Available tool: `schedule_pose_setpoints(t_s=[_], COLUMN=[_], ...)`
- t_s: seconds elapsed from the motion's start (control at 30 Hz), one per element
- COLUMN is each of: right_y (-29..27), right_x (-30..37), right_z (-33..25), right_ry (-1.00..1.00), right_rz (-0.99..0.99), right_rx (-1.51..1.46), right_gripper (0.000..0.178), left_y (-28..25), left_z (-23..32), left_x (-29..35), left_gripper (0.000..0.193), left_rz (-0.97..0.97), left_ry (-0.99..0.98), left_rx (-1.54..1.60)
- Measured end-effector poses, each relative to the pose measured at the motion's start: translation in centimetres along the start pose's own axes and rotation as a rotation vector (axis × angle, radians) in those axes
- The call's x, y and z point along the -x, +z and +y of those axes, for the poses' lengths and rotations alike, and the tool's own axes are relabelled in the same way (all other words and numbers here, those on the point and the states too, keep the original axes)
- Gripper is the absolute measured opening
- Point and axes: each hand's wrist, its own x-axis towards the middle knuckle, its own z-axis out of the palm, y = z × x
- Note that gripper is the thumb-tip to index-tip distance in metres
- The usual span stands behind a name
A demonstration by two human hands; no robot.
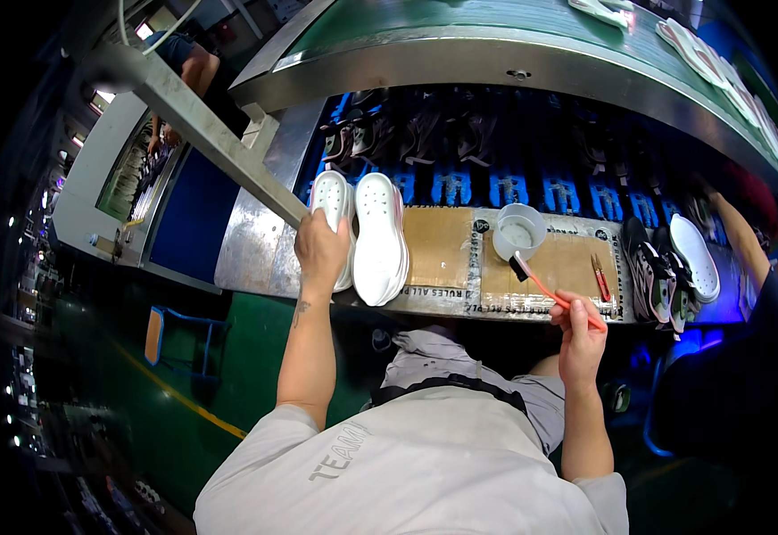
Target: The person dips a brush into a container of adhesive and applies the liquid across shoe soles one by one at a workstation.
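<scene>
Two stacks of white shoe soles stand side by side at the left of the bench. My left hand (321,248) is closed on the edge of the left white shoe sole (330,189); its fingertips are partly hidden. Beside it lies the right sole stack (376,234), with nothing touching it. In my right hand (578,341) is a brush with an orange-red handle (541,283), held between thumb and fingers. Its black bristle head (518,267) is at the near rim of a clear plastic cup (533,244), which holds some whitish liquid.
Taped cardboard (545,283) covers the bench, with red-handled tweezers (600,278) on it. Dark shoes (646,267) and a white sole (694,257) stand at the right, near another person's arm (739,234). A metal-edged conveyor (460,61) runs above blue-lit shoes. A metal post (219,138) slants at left.
</scene>
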Motion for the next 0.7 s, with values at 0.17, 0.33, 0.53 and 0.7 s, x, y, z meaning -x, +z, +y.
schedule_pose_setpoints(t_s=[0.17, 0.33, 0.53, 0.7], right_y=[1.0, 1.8, 2.6, 2.9], right_x=[-3.6, -8.6, -12.8, -12.5], right_z=[-2.2, -2.6, -1.2, -1.6], right_ry=[-0.123, -0.274, -0.299, -0.195], right_rz=[-0.121, -0.171, -0.197, -0.146], right_rx=[0.432, 0.732, 1.011, 1.033], right_gripper=[0.029, 0.023, 0.027, 0.024], left_y=[3.0, 4.1, 1.7, -4.2], left_z=[-4.9, -7.0, -10.8, -5.7], left_x=[1.4, -0.1, -2.1, 0.4], left_gripper=[0.066, 0.057, 0.034, 0.054], left_rz=[-0.221, -0.211, -0.165, -0.266], left_ry=[-0.266, -0.232, -0.394, -0.644], left_rx=[-0.216, -0.122, 0.233, 1.324])
